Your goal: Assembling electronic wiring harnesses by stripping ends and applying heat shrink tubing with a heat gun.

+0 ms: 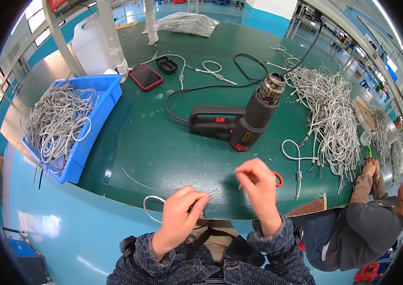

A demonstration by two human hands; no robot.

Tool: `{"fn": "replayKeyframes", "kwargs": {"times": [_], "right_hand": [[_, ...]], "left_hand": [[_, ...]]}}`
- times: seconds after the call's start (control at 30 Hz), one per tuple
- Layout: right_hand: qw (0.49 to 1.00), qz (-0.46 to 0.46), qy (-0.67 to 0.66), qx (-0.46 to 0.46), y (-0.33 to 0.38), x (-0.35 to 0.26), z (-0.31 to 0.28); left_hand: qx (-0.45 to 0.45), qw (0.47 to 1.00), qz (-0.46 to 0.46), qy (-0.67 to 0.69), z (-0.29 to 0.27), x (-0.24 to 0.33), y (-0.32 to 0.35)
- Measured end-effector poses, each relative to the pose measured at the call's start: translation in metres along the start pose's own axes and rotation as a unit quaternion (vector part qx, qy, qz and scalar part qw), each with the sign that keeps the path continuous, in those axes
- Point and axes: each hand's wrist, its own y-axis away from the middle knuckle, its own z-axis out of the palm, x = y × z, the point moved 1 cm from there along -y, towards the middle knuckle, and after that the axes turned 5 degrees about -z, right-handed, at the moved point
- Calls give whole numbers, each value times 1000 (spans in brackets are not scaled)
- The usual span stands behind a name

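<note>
My left hand [181,209] pinches a thin grey-white cable [147,203] near its tip, which sticks out past my fingertips toward the right. The rest of that cable loops out below the hand, over the table's front edge. My right hand [259,185] is raised a short way to the right, apart from the cable, with thumb and forefinger pressed together. A tiny dark sliver shows at its fingertips, too small to name. Partly behind this hand lies a red handle loop [278,179]. A thin clear strand [163,189] curves across the table beside my left hand.
A black heat gun [253,114] stands on the green table [135,135], nozzle up, its cord running back. Cables fill a blue bin [98,124] at left; another cable pile [329,114] lies right. A red-edged phone [145,77] lies behind. A co-worker [372,223] sits at right.
</note>
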Motion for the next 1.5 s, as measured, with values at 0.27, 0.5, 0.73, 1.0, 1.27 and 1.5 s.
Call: {"fn": "replayKeyframes", "kwargs": {"times": [0.27, 0.5, 0.73, 1.0, 1.27, 1.5], "right_hand": [[935, 157, -319, 15, 38, -27, 13], [959, 94, -265, 39, 42, -32, 23], [974, 55, -213, 48, 43, -35, 26], [989, 23, -149, 2, 38, -34, 19], [953, 112, -279, 36, 41, -32, 18], [936, 153, -314, 43, 43, -35, 22]], "left_hand": [[36, 999, 39, -11, 7, 5, 4], [62, 996, -19, 54, 14, 5, 11], [29, 999, -4, 20, 11, 1, 15], [-6, 991, -74, 108, 12, 12, 14], [-8, 963, -139, 232, 15, 8, 15], [30, 991, -73, 107, 16, 10, 15]]}}
